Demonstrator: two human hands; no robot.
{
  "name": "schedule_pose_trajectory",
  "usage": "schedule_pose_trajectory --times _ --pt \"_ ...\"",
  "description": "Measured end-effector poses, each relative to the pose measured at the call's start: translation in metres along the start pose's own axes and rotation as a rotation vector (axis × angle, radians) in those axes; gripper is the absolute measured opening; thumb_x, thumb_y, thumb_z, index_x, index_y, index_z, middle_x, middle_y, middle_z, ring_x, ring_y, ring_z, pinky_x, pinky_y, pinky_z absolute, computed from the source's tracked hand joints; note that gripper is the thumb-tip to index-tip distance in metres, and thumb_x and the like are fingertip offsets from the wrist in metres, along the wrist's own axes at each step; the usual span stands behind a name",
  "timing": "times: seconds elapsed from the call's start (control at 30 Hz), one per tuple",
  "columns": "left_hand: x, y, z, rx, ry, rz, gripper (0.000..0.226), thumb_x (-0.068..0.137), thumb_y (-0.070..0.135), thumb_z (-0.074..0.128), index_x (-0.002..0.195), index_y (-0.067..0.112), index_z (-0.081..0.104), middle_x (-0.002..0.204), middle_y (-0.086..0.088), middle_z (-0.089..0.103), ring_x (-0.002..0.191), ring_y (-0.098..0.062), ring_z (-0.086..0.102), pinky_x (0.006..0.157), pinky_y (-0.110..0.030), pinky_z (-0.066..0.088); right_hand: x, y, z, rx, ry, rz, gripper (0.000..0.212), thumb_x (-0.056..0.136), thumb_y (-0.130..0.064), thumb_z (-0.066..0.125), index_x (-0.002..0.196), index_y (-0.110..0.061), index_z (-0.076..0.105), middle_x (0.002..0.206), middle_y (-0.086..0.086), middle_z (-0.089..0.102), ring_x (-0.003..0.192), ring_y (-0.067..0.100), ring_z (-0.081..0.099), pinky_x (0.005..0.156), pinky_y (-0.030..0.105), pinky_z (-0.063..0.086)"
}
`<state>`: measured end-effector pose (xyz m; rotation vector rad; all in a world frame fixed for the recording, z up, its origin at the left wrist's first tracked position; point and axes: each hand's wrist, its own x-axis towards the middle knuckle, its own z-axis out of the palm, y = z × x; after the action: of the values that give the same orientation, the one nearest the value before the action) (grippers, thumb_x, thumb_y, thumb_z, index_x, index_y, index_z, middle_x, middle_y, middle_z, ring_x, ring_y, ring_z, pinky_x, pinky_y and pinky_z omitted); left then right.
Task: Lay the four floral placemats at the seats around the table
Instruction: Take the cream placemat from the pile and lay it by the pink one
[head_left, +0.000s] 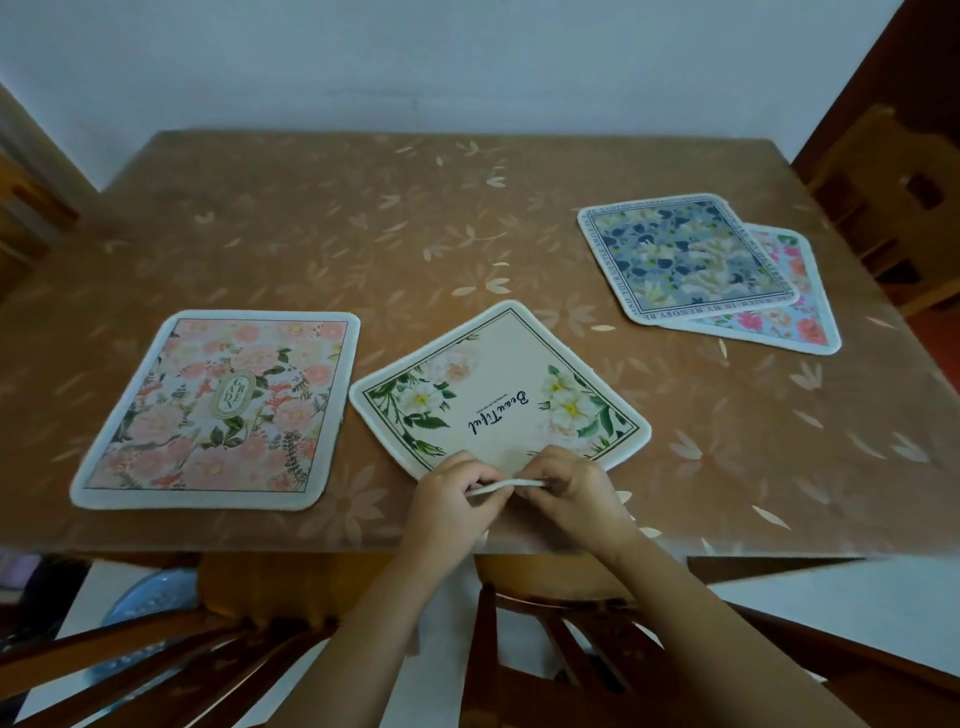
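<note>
A table (363, 218) under a brown cloth printed with pale leaves and daisies runs back to a plain pale wall (467, 62). Wooden seats stand around it: the right chair (883, 197) beside the far right corner, the left chair (31, 208) only partly in view, and the near chair (488, 654), whose dark back sits directly below the hands.

Both forearms reach in from the bottom and converge at the table's near edge. The left hand (449, 506) and right hand (574, 493) meet close together with fingers curled, each pinching the near corner of the cream placemat (498, 384). That corner is lifted off the cloth, and its white edge shows between the two hands. The rest of the mat lies flat beyond the grip, turned diamond-wise, with white flowers at its side corners and the word "Beautiful" reading upside-down.

Left of the grip, just beside the cream mat without overlapping it, the pink placemat (208, 410) lies flat, roughly square to the near edge. Well off to the right and beyond the grip, the blue placemat (685, 254) rests on top of the rose-printed placemat (800, 312), covering much of it — both lie skewed, near the right chair.
</note>
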<state>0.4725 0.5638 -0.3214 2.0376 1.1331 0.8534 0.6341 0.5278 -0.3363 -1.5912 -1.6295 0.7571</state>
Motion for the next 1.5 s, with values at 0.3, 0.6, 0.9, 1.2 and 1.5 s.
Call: schedule_pose_trajectory --times 0.3,0.6,0.9,1.2,1.5 --pt "0.015 0.005 0.005 -0.057 -0.114 0.014 0.009 0.073 0.004 0.073 0.082 0.005 0.071 0.08 -0.003 0.065 0.076 -0.011 0.059 0.07 -0.015 0.046 -0.016 0.017 -0.054 -0.057 0.189 0.174 0.016 0.068 0.003 0.074 0.068 -0.012 0.069 0.075 0.0 0.065 0.074 0.012 0.06 0.068 0.017 0.046" --pt "0.024 0.013 0.033 -0.138 -0.131 0.04 0.008 0.071 -0.003 0.072 0.075 0.004 0.07 0.076 -0.004 0.063 0.075 -0.004 0.057 0.067 -0.009 0.043 -0.034 0.011 -0.084 -0.17 0.088 0.175 0.011 0.071 -0.009 0.074 0.079 -0.006 0.067 0.088 0.006 0.066 0.085 0.014 0.059 0.073 0.024 0.046" --pt "0.035 0.03 0.058 -0.097 -0.282 0.082 0.009 0.076 0.004 0.069 0.08 0.012 0.068 0.079 0.008 0.056 0.075 -0.007 0.056 0.067 -0.015 0.043 -0.039 0.011 -0.097 -0.184 0.167 0.12 0.012 0.07 -0.001 0.074 0.073 -0.011 0.068 0.076 0.005 0.065 0.075 0.014 0.059 0.066 0.016 0.043" --pt "0.031 0.009 0.053 0.013 -0.312 -0.019 0.006 0.076 0.005 0.071 0.076 0.011 0.069 0.077 0.004 0.057 0.075 -0.013 0.056 0.065 -0.016 0.041 -0.059 0.036 -0.121 -0.286 0.226 0.275 0.011 0.07 -0.002 0.075 0.071 -0.011 0.07 0.076 -0.002 0.065 0.075 0.017 0.061 0.069 0.029 0.049" --pt "0.041 0.036 0.067 0.104 -0.312 0.053 0.004 0.078 0.016 0.069 0.081 0.017 0.072 0.08 0.001 0.061 0.076 -0.014 0.055 0.065 -0.027 0.043 -0.04 0.017 -0.072 -0.264 0.088 0.135 0.004 0.077 -0.006 0.066 0.08 -0.009 0.066 0.082 0.003 0.061 0.077 0.016 0.057 0.068 0.026 0.045"
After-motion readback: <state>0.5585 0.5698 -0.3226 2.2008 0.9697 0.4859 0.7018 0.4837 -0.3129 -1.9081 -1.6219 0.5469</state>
